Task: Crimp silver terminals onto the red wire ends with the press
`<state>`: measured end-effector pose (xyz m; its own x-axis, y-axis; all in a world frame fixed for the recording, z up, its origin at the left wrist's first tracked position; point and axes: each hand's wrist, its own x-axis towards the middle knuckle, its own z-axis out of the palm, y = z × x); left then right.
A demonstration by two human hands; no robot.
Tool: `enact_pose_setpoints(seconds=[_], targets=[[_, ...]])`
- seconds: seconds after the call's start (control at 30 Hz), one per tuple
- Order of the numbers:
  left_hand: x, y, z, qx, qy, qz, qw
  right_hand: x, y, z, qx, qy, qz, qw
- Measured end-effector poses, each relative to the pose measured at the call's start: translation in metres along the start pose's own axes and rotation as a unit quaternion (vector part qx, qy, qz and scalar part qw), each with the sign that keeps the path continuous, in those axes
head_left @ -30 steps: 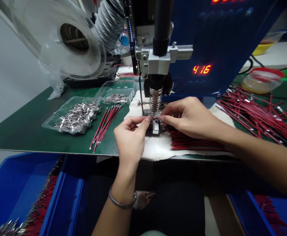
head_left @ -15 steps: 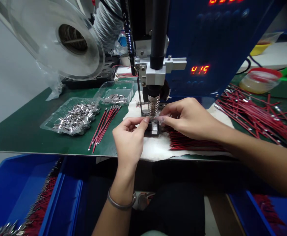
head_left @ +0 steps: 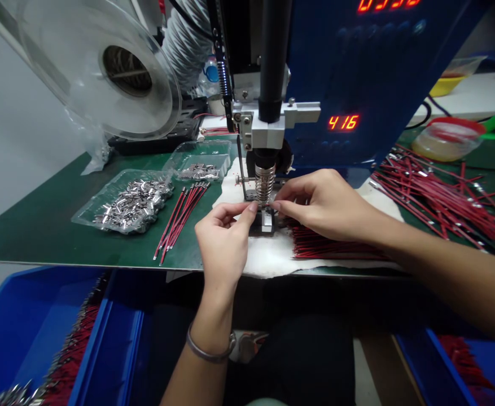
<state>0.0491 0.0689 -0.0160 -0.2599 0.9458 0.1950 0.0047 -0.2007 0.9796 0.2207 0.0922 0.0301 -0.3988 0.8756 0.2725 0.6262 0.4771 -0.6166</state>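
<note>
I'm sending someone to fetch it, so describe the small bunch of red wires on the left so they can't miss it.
Find the blue machine with glowing red digits, then look left along the green tabletop. Between the nearer clear tray of metal parts and the left hand lies the bunch. It is far smaller than the tangled red heap at right.

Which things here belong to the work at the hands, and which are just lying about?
Seemingly in the work:
left hand, right hand, fingertips near the metal block
coiled spring above it
red wires
small metal parts

Seemingly just lying about:
red-rimmed tub
yellow bowl
crumpled clear plastic
</note>
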Motion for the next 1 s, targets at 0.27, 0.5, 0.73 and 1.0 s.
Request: enact_pose_setpoints(seconds=[0.27, 0.5, 0.73, 1.0], targets=[[0.0002, -0.0020, -0.0008, -0.002, -0.005, 0.005, 1.000, 0.0003, -0.0012, -0.0014, -0.007, 0.002, 0.000, 1.000], [0.0003, -0.0008, 0.0000, -0.004, -0.007, 0.003, 1.000, 0.0002, 0.0003, 0.0003, -0.004, -0.003, 0.003, 1.000], [-0.0002, 0.0014, 0.0009, -0.003, -0.004, 0.004, 1.000, 0.0006, -0.0004, 0.0002, -0.012, -0.002, 0.004, 1.000], [0.0006, -0.0009, 0.0001, -0.008, -0.007, 0.009, 1.000, 0.0016, 0.0021, -0.0015, -0.015, -0.010, -0.018, 1.000]])
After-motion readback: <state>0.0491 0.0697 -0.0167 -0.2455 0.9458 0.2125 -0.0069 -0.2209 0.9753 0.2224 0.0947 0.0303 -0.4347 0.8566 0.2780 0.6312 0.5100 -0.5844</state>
